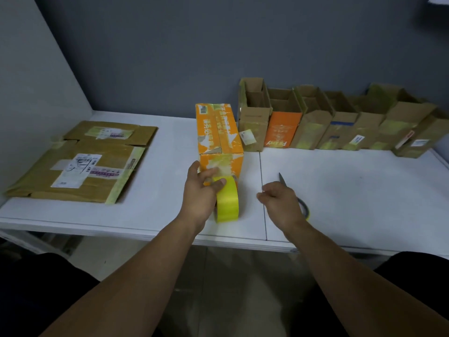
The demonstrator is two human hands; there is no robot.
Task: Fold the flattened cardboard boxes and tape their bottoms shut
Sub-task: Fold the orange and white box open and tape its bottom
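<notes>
On the white table you look about midway through the batch. A flat stack of brown flattened cardboard boxes lies at the left end. A row of brown and orange folded cardboard boxes, open tops up, lines the back wall on the right.

The one in hand is the tall orange printed cardboard box. It stands near the middle of the table, just left of that row, with its closed flaps facing up. I judge that you are at the taping step, with a strip laid and ready to be cut.

Your left hand grips the roll of bright yellow tape, thumb over the top and fingers on the far side against the box's near face. The roll stands on edge at the foot of the box.

Your right hand hovers, fingers loosely curled, over the grey-bladed scissors just right of the roll. I cannot tell whether it has hold of them.

The next move calls for a sure hold on the scissors, the tape kept taut, a cut close to the box, then the loose end pressed flat.

The box is orange with white print and a barcode label at its far corner. Glossy yellowish tape runs along the top seam and down the near face. Torn patches show pale card, and the corners look square.
</notes>
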